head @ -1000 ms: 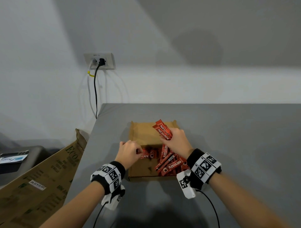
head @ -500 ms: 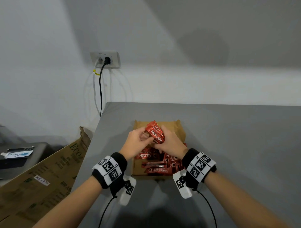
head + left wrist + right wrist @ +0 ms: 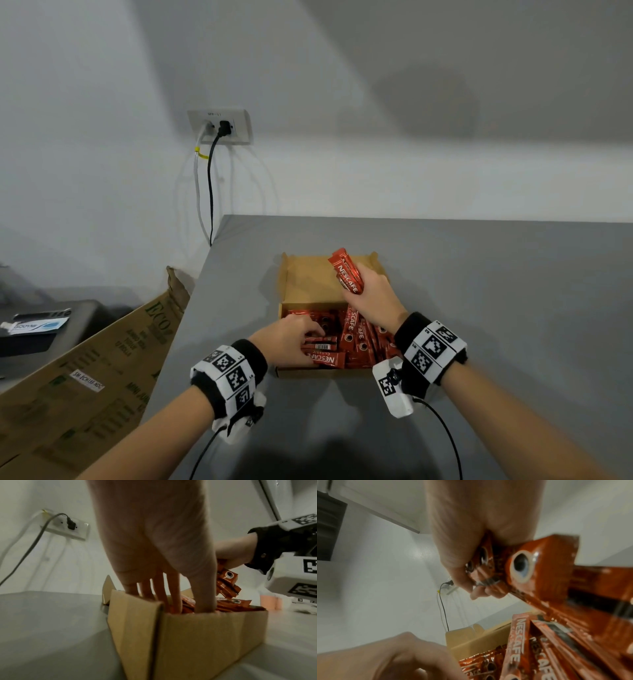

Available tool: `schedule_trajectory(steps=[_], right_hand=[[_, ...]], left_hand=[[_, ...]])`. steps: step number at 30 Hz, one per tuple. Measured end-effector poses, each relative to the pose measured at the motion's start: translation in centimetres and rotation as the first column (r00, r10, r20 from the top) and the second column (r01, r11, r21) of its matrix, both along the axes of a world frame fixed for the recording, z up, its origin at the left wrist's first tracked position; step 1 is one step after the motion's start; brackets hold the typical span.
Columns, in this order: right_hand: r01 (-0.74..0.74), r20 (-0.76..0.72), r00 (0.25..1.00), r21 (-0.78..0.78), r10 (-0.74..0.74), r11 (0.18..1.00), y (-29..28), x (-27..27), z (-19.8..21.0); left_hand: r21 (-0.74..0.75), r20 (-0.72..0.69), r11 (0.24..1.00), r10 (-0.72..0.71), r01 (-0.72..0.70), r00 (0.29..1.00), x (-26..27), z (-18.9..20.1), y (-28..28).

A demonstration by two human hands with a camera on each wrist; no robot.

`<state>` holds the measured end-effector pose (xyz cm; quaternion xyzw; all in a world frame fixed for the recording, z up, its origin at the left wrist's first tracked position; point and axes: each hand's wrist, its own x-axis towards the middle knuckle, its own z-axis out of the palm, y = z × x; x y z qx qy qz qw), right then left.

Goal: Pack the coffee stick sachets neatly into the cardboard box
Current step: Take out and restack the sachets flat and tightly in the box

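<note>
An open cardboard box (image 3: 308, 284) sits on the grey table (image 3: 496, 291). Its near half is filled with a loose pile of red coffee sachets (image 3: 359, 339); its far half is bare. My right hand (image 3: 359, 291) grips a bundle of sachets (image 3: 346, 274) tilted above the box's far right part. In the right wrist view the fingers (image 3: 481, 593) wrap round the bundle (image 3: 539, 566). My left hand (image 3: 308, 337) reaches into the near left corner, its fairly straight fingers (image 3: 173, 595) touching the pile. The box wall (image 3: 197, 635) hides the fingertips.
The table's left edge runs close to the box. A large brown carton (image 3: 85, 370) leans below that edge. A wall socket (image 3: 221, 126) with two cables hangs behind the table's far left corner. A dark case with a tube (image 3: 37, 325) lies far left.
My left hand has let go of the bundle and dropped to the pile in the near left of the box. My right hand keeps the bundle and has shifted right.
</note>
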<state>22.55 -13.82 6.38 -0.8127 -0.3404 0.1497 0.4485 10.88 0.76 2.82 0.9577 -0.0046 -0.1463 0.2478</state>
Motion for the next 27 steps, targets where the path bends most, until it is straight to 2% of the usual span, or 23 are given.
schedule_trajectory(steps=[5,9,14,17,21,24,27], right_hand=[[-0.018,0.029,0.999,-0.005,0.019,1.0,-0.2,0.0,-0.4],[0.001,0.015,1.0,-0.018,-0.001,1.0,-0.4,0.0,-0.3],[0.03,0.068,0.997,-0.088,-0.024,0.996,-0.7,0.2,-0.6],[0.083,0.05,0.996,-0.06,-0.08,0.995,-1.0,0.2,-1.1],[0.129,-0.054,0.99,0.033,-0.127,0.991,-0.6,0.2,-1.1],[0.109,-0.061,0.993,0.094,-0.104,0.99,0.1,0.0,-0.7],[0.053,-0.049,0.998,0.122,-0.048,0.991,0.5,-0.5,-0.4]], left_hand=[[0.214,0.033,0.975,-0.063,0.055,0.997,0.5,-0.9,-0.8],[0.181,0.014,0.983,-0.035,0.032,0.999,0.8,-1.0,-0.9],[0.138,0.019,0.987,-0.084,0.08,0.996,0.7,-1.1,-0.4],[0.028,0.148,0.999,0.016,-0.021,0.989,1.0,0.2,0.7],[-0.105,0.393,0.964,0.266,-0.244,0.88,1.3,2.3,1.5],[-0.301,0.446,0.906,0.41,-0.298,0.796,1.7,2.8,1.1],[-0.508,0.426,0.801,0.553,-0.316,0.716,2.0,3.0,0.4]])
